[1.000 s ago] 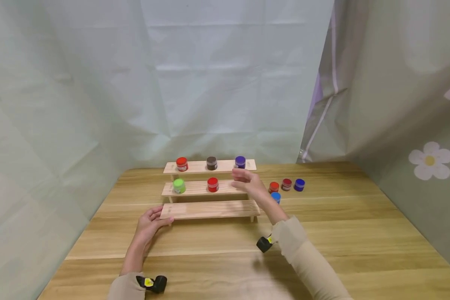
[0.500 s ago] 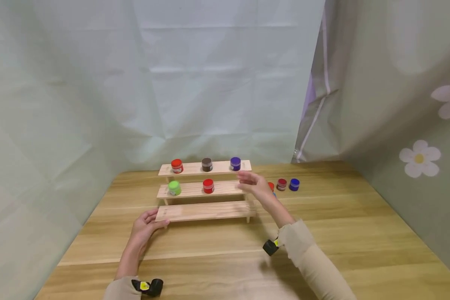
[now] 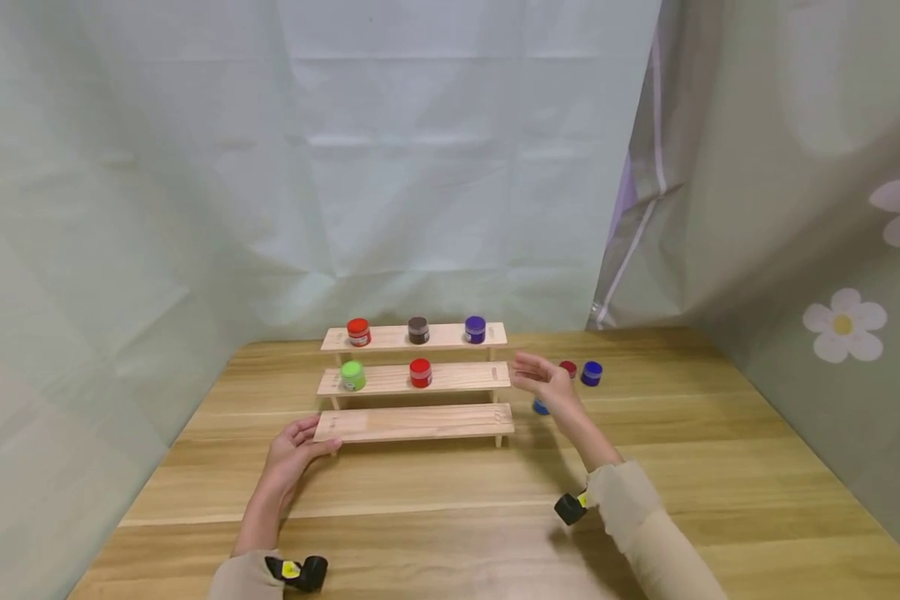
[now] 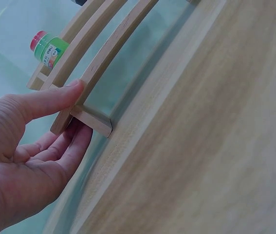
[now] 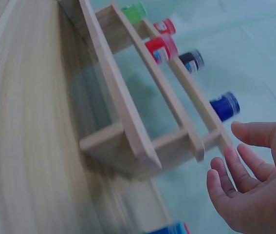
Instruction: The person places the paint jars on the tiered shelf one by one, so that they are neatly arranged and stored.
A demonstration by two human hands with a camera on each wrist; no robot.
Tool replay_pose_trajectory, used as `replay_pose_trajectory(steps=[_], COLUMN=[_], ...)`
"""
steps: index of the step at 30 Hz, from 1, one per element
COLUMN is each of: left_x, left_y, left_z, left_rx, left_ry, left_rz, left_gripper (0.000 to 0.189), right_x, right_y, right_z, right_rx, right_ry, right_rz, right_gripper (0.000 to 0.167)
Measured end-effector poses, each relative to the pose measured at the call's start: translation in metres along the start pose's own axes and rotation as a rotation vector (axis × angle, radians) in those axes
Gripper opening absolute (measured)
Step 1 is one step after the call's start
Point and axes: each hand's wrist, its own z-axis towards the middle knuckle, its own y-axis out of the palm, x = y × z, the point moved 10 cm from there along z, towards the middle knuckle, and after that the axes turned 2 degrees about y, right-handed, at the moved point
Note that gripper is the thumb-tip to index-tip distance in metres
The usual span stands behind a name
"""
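Start at the lower left of the head view. Your left hand (image 3: pixel 291 454) grips the left end of the lowest board of the three-tier wooden stand (image 3: pixel 420 423). The left wrist view shows this grip narrowed on the board: thumb against its front edge, fingers underneath, near the leg (image 4: pixel 93 119).

The stand occupies the centre of the head view, its legs on the wood-grain tabletop (image 3: pixel 420 525). Read each tier from left to right. The top tier, farthest back, carries a red-lidded jar (image 3: pixel 358 332), a black jar (image 3: pixel 417 330) and a purple jar (image 3: pixel 475 329). The middle tier carries a green jar (image 3: pixel 352 376) at its left and a red jar (image 3: pixel 420 373) near its middle. All five jars stand upright.

Right of centre, your right hand (image 3: pixel 546 385) is raised beside the right end of the middle tier. Its grip is wide and free, thumb apart from the lightly bent fingers; whether a fingertip touches the stand, you cannot tell.

Below this hand, a light blue jar (image 3: pixel 542 407) is partly hidden. Behind it, a dark red jar (image 3: pixel 567 368) is also partly covered. Farther right, a dark blue jar (image 3: pixel 592 373) stands on the tabletop.
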Motion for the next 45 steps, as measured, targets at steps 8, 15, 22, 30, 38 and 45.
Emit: replay_pose_trajectory(steps=[8, 15, 22, 30, 38, 45], left_x=[0.0, -0.002, -0.004, -0.003, 0.0, 0.003], left_y=[0.001, -0.001, 0.0, 0.0, 0.002, 0.002], left_z=[0.0, -0.002, -0.003, -0.002, -0.001, -0.001], left_rx=[-0.003, 0.004, 0.002, -0.003, -0.014, -0.015], left_ry=[0.005, 0.003, 0.002, 0.003, 0.012, 0.012], left_rz=[0.013, 0.013, -0.005, -0.009, 0.007, 0.009], left_gripper=[0.076, 0.076, 0.076, 0.076, 0.076, 0.075], right_x=[0.016, 0.028, 0.041, 0.059, 0.068, 0.076], right_y=[-0.026, -0.04, -0.05, -0.05, -0.044, -0.038], right_z=[-0.003, -0.001, 0.0, 0.004, 0.004, 0.003], right_rx=[0.053, 0.167, 0.251, 0.252, 0.232, 0.211], right_ry=[0.039, 0.055, 0.063, 0.115, 0.123, 0.163], right_rz=[-0.014, 0.002, 0.035, 0.064, 0.049, -0.003], right_gripper=[0.051, 0.045, 0.045, 0.049, 0.05, 0.052])
